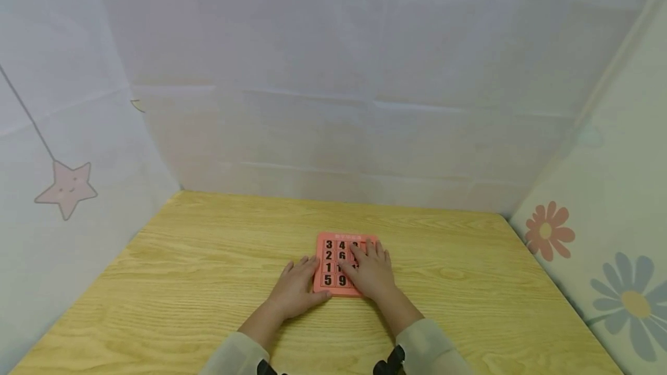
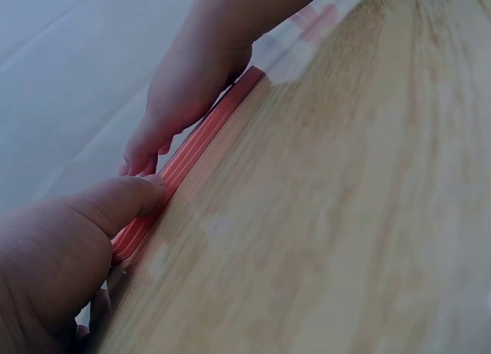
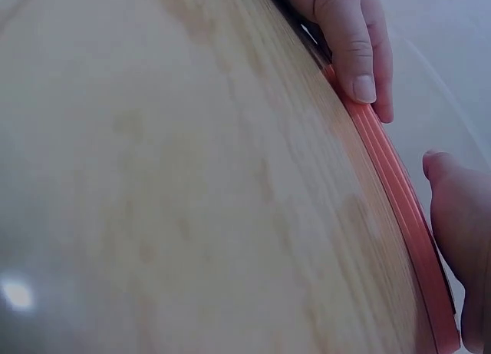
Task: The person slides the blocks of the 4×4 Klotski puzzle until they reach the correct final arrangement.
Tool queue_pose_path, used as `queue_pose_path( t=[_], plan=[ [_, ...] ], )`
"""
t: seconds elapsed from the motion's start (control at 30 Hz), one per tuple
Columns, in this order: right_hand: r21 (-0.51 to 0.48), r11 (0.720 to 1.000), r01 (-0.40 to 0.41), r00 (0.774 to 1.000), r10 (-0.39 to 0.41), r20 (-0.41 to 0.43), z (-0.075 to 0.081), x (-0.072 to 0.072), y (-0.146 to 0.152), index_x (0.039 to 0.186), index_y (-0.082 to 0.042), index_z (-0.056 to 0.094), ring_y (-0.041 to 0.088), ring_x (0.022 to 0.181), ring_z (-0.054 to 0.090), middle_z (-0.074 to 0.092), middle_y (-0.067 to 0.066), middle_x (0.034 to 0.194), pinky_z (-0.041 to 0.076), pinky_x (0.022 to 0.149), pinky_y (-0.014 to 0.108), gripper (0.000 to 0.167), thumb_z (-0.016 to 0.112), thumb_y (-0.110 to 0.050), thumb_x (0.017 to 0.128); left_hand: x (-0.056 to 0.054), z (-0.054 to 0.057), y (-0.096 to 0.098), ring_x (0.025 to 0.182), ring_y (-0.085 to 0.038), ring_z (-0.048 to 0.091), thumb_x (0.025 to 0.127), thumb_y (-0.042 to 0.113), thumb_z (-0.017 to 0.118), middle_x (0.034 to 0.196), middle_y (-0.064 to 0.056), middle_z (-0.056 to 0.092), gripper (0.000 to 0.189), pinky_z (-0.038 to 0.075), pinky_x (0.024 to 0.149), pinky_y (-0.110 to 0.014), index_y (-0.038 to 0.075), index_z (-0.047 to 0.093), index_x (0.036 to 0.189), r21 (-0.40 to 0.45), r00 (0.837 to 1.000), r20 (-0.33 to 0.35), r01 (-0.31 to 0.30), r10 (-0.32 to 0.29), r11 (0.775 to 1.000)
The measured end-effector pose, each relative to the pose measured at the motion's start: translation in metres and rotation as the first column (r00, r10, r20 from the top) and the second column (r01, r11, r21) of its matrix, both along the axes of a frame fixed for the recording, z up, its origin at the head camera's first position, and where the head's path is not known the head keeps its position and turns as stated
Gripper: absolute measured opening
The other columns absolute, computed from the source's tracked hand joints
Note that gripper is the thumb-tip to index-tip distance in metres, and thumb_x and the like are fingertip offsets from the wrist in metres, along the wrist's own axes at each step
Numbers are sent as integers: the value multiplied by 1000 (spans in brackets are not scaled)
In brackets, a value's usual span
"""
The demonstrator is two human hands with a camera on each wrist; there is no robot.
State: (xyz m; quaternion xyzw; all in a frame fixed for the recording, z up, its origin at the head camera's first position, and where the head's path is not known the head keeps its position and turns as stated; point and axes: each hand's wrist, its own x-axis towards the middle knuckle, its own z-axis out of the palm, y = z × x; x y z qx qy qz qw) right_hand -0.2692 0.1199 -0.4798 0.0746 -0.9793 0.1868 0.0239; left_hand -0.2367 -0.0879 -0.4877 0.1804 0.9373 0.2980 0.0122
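A pink number slide puzzle (image 1: 322,274) with black numerals on its tiles lies flat on the wooden table. At its left side, my left hand (image 1: 296,291) holds the lower left corner, thumb on the near edge and fingers along the left edge. Over the right part of the board lies my right hand (image 1: 376,272), its fingers spread across the tiles and hiding several numbers. In the right wrist view, the right thumb (image 3: 439,166) is raised just above the board. The left wrist view shows the puzzle's ridged pink side (image 2: 207,139) and the left thumb (image 2: 126,199) against it.
The light wooden table (image 1: 208,259) spreads around the puzzle. Pale cloth walls (image 1: 333,74) close it in at the back and both sides, printed with a star (image 1: 66,188) on the left and flowers (image 1: 636,304) on the right.
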Motion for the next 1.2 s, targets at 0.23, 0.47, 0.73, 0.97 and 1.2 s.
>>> queue_pose_path(
  t=[0.23, 0.47, 0.73, 0.97, 1.2],
  plan=[
    [14, 1000, -4, 1000, 3, 6, 3, 0, 0, 145, -20, 50, 45, 149, 15, 28, 21, 159, 15, 120, 64, 66, 43, -62, 96, 1, 2, 1, 147, -36, 31, 84, 50, 70, 153, -15, 42, 87, 14, 123, -57, 1, 39, 149, 0, 1000, 3, 0, 0, 1000],
    [41, 999, 3, 1000, -3, 4, 3, 1, 5, 146, -22, 48, 45, 149, 15, 27, 22, 159, 16, 120, 63, 65, 43, -63, 96, 2, 3, 0, 146, -37, 31, 84, 51, 70, 153, -16, 43, 87, 15, 122, -57, 0, 40, 148, 1, 1000, 4, 3, -3, 1000],
    [22, 1000, 10, 1000, -11, 5, 3, 1, 12, 147, -23, 48, 45, 150, 14, 26, 20, 160, 13, 120, 64, 64, 42, -62, 96, 2, 4, 1, 146, -36, 32, 84, 51, 70, 153, -16, 43, 86, 15, 122, -57, 1, 41, 148, -4, 1000, -1, -6, 6, 1000],
    [16, 1000, 23, 1000, -23, 13, 4, 3, 16, 147, -23, 48, 45, 150, 12, 24, 19, 161, 11, 120, 64, 66, 42, -64, 96, 3, 4, 1, 146, -36, 31, 85, 51, 70, 153, -16, 43, 86, 15, 122, -57, 1, 40, 148, -12, 1000, -4, -4, 4, 1000],
    [32, 999, 32, 999, -32, 1, 4, 3, 20, 146, -21, 49, 45, 150, 14, 27, 20, 160, 13, 120, 64, 65, 43, -62, 96, 4, 5, 1, 146, -37, 31, 85, 50, 70, 153, -16, 42, 86, 15, 122, -57, 0, 40, 148, -17, 1000, 1, -5, 6, 1000]
  ],
)
